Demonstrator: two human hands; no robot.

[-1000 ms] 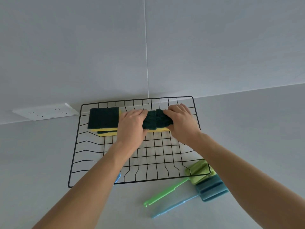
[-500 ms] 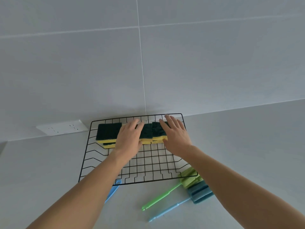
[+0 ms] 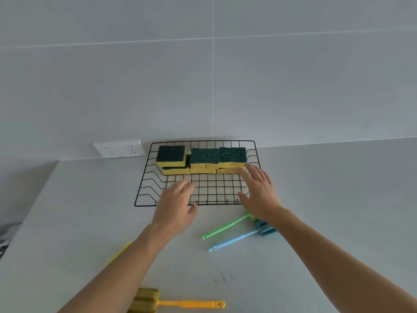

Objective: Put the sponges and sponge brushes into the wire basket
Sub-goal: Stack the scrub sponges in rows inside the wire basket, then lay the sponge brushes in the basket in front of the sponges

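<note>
Sitting in two-high stacks along the far wall of the wire basket (image 3: 144, 190), toward twelve o'clock, are the sponges (image 3: 204, 159): three stacks side by side, dark green scrub face up over yellow foam, the left stack slightly askew with its lower sponge poking out. That part of the job is looking done, as far as the view is showing; the near half of the basket is lying bare.

Waiting outside the basket are the sponge brushes. A green brush (image 3: 222, 229) and a blue brush (image 3: 233, 242) are lying on the counter (image 3: 338, 199) at about five o'clock from the basket, handles pointing down-left, heads tucked partly under the right wrist. A yellow brush (image 3: 191, 303) is lying near the bottom edge at six o'clock, its head an olive-yellow ribbed foam. Something yellow-green is peeking out beside the left forearm; what it is I cannot tell.

Both hands are holding nothing. The left hand (image 3: 176, 206) is hovering over the basket's near rim, fingers spread loosely. The right hand (image 3: 259, 193) is hovering flat and spread over the basket's near right corner, fingertips close to the rightmost stack, whether touching I cannot say. By my judgement the brushes are making up all that is left.
</note>
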